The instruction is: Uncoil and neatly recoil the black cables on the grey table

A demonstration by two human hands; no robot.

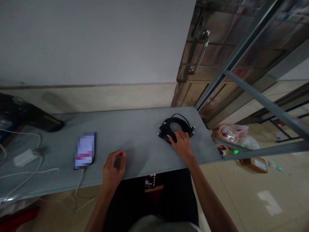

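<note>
My right hand (pixel 181 142) lies on the near edge of a coiled bundle of black cables (pixel 175 128) at the right end of the grey table (pixel 135 135), fingers curled over the coil. My left hand (pixel 114 170) hovers over the table's front edge, loosely curled, thumb and forefinger close together, with nothing visible in them. A phone (pixel 85 150) with a lit screen lies face up to the left of that hand, a white cable running from its lower end.
A black device (pixel 26 116) sits at the table's far left beside white cables and a white charger (pixel 24 157). A metal door with a handle (pixel 200 48) stands behind the right corner. Bags and boxes (pixel 238 141) litter the floor at right.
</note>
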